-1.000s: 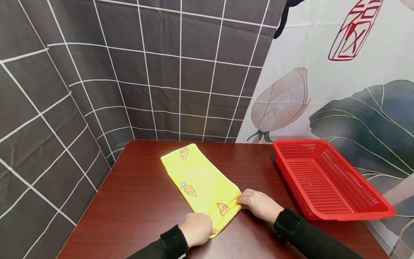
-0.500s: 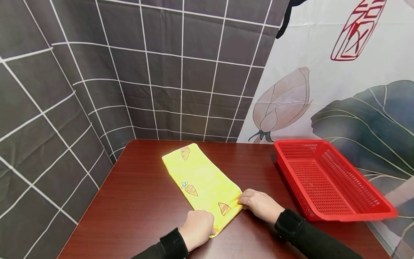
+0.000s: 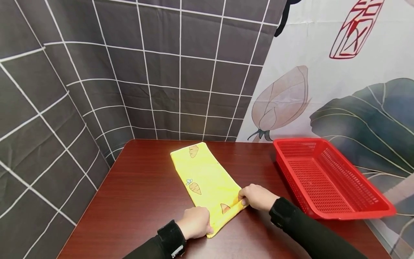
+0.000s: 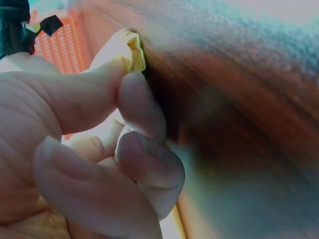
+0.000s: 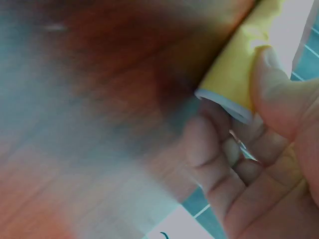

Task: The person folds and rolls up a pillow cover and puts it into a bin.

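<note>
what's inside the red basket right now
Nothing shows inside the red basket: only its bare mesh floor and walls. The near rim hides a thin strip of floor. The yellow towel lies outside it on the table.

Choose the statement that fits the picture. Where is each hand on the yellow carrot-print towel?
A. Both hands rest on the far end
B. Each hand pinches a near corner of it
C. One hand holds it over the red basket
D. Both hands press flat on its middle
B: the left hand and the right hand each pinch a near corner of the yellow towel, which lies on the table beside the red basket.
</note>
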Demonstrator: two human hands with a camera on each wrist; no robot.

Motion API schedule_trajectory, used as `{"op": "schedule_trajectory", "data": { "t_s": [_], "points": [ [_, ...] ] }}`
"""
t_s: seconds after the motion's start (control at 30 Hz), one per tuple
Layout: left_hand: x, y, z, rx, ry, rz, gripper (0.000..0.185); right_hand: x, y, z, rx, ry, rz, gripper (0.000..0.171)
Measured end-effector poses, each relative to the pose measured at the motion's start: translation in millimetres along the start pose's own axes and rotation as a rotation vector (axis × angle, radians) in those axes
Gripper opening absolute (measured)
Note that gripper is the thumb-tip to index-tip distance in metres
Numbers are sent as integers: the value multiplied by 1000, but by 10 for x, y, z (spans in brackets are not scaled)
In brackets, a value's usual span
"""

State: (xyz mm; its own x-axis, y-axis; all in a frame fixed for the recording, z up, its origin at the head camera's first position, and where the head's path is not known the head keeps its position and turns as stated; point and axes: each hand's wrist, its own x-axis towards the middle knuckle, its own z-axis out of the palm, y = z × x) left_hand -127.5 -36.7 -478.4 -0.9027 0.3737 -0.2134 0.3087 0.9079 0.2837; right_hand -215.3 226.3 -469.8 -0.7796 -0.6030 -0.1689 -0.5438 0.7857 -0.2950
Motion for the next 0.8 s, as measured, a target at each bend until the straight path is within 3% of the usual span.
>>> {"op": "schedule_trajectory", "data": {
  "t_s": [0.13,0.2,0.33,0.43,0.6,0.8],
  "points": [
    [3,-41,17,-66,-23,4,43,85,-32,-7,52,-1,144,30],
    [11,-72,41,-98,-27,11,43,108,-56,0,25,27,179,32],
    [41,-151,95,-125,-57,15,45,104,-97,12,-59,84,135,34],
    [22,-168,104,-132,-29,12,44,89,-78,23,-83,106,42,31],
    [-102,-49,110,-41,150,65,41,41,9,56,-113,134,-105,17],
    [-236,171,236,305,385,166,19,-78,80,108,-188,218,-238,16]
  ]
}}
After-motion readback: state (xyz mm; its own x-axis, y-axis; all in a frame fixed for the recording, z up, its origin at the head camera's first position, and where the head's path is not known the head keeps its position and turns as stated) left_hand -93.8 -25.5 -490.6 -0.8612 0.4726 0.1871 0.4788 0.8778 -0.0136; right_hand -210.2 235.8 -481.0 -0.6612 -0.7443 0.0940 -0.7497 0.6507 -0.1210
